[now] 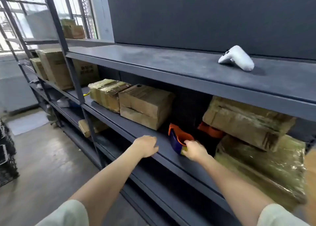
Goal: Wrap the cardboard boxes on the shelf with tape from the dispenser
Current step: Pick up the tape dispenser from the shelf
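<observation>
Your right hand [195,150] pinches the tape dispenser [177,141] at its near end, left hand [146,146] resting loose-fingered on the shelf [119,123]; it looks light and rigid, so grip its handle.

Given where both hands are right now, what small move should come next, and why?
Probably lift the tape dispenser out toward the plain cardboard box beside it: the right hand grips it, while the left hand rests on the shelf edge.
</observation>
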A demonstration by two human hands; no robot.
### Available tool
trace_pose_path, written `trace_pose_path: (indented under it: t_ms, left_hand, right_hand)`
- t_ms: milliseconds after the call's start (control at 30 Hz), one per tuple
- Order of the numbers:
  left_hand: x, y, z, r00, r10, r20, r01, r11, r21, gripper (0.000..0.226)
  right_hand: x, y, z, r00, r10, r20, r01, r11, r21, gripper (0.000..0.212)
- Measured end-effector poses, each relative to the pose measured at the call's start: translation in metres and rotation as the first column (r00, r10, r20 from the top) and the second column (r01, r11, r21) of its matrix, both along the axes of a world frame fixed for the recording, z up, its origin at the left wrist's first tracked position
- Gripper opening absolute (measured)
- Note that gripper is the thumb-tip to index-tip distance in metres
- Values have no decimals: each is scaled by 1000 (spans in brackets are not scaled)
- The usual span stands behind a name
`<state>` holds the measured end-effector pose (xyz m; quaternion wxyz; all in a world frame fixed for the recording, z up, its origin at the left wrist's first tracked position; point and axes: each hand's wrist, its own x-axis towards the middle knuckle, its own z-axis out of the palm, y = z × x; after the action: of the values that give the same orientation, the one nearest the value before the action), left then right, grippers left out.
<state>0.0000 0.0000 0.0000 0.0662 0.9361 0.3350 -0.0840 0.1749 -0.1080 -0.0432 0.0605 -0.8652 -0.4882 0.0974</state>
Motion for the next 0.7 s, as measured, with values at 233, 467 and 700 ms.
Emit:
trace_pose_path:
  t_ms: [233, 467, 700]
  left_hand:
    - [3, 15, -8, 998, -45, -33, 45, 999, -7, 42]
    - [6, 27, -14, 999, -29, -26, 29, 999, -18, 44]
    - [19, 23, -19, 971, 152, 187, -111, 971, -211, 63]
  right_hand:
    - [-4, 24, -8, 999, 21, 35, -18, 996, -83, 35]
    - [1, 36, -12, 999, -39, -7, 39, 999, 10, 30]
    - [2, 39, 8, 947, 77, -312, 10, 963, 268, 44]
